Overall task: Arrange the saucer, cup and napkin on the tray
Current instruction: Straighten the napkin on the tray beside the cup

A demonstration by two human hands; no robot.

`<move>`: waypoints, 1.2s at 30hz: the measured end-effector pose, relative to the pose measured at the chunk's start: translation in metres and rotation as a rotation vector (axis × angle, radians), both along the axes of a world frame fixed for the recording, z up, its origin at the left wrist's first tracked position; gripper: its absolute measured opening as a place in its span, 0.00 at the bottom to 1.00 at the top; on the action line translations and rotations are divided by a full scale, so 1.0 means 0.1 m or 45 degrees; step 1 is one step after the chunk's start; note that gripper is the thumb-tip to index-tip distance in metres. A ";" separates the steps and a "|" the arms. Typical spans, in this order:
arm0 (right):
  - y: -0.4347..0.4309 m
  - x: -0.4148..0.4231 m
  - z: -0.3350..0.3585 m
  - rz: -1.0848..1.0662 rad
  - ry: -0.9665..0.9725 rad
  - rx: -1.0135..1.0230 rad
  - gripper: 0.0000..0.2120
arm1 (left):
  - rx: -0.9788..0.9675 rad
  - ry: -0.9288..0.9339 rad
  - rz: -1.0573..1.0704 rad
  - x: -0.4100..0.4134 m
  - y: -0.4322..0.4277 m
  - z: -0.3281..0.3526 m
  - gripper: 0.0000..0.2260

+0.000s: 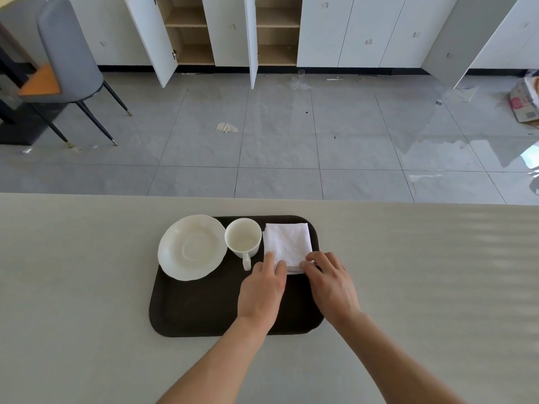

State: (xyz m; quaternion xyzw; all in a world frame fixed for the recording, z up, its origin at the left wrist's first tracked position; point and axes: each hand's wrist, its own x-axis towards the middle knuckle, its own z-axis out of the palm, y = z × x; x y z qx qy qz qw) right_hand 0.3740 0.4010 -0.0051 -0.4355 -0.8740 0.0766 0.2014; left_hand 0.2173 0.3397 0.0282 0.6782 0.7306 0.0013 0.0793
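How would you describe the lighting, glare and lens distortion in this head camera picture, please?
Head view: soft, even daylight, with only faint shadows under the hands at the napkin; strong window glare on the glossy floor at right; wide-angle bending tilts the cabinet doors outward; the tray, saucer and cup are sharp.

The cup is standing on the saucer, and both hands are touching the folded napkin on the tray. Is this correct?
Not quite. In the head view the cup stands beside the saucer, directly on the tray. Both the left hand and right hand do touch the folded napkin.
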 end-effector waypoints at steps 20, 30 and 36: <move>0.63 -0.55 0.04 0.307 -0.462 -0.276 0.28 | 0.035 0.001 -0.016 0.12 -0.23 -0.31 0.31; 0.70 -0.41 -0.03 0.273 -0.434 -0.221 0.27 | -0.053 -0.004 -0.063 0.06 -0.21 -0.36 0.33; 0.46 -0.15 -0.14 0.034 -0.404 -0.255 0.27 | -0.079 0.011 -0.063 0.06 -0.19 -0.39 0.32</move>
